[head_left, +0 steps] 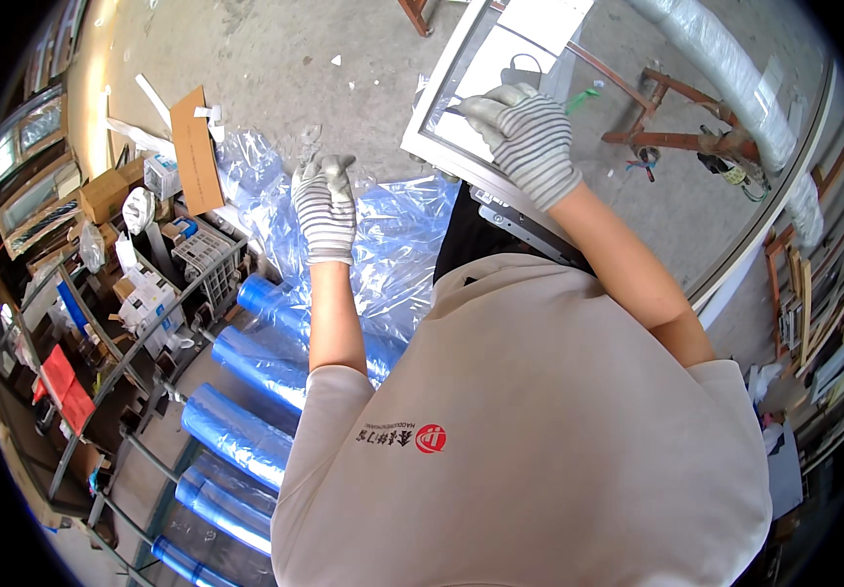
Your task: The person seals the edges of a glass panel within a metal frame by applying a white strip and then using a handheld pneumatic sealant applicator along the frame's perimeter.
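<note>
My left hand [326,207], in a grey-and-white striped work glove, is closed with its fingers curled. A crumpled scrap of clear plastic film [310,145] shows at its fingertips. Blue-tinted plastic sheeting [397,235] lies loosely bunched around and below that hand. In a matching glove, my right hand [529,142] reaches over the corner of a white-framed glass panel [424,137]. Its fingers stretch out over the glass, beside white paper sheets [549,22] and a small green strip [583,99]. The fingertips' exact contact is unclear.
Blue film rolls [236,430] sit on a metal rack [138,460] at lower left. Behind them are a grey crate [208,259], cardboard [195,152] and mixed clutter. Red-brown trestles [676,137] stand beneath the panel. A wrapped tube [735,68] lies at upper right; long profiles lean far right.
</note>
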A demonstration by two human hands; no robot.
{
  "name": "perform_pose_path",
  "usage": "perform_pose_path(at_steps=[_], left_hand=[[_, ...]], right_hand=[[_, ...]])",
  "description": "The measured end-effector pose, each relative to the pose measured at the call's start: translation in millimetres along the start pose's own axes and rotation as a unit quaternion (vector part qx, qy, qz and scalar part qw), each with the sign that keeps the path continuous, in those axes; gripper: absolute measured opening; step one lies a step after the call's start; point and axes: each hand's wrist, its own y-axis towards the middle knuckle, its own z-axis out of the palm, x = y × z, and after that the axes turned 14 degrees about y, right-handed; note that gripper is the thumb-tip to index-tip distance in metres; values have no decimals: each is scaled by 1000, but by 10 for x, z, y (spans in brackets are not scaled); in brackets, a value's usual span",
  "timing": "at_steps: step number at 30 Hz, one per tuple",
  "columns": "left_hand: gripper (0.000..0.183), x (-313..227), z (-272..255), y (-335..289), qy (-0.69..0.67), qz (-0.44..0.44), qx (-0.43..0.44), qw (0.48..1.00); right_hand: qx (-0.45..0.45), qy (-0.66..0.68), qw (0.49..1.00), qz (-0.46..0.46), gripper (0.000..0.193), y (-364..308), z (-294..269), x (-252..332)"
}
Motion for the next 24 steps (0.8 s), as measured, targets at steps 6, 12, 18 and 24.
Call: perform_pose_path(at_steps=[6,12,18,24], left_hand=[[39,-468,-18,-9,65,14,-6,998],[31,-630,76,-64,51,26,-14,998],[27,-979,53,59,27,169,-106,979],[25,-1157,161,193,76,349,4,934]], right_hand=[[60,-24,998,-19,19,-17,63,157],[121,118,970,172,23,-2,57,237],[3,514,809,283,21,74,-280,220],[9,387,871,304,24,-63,-348,78]])
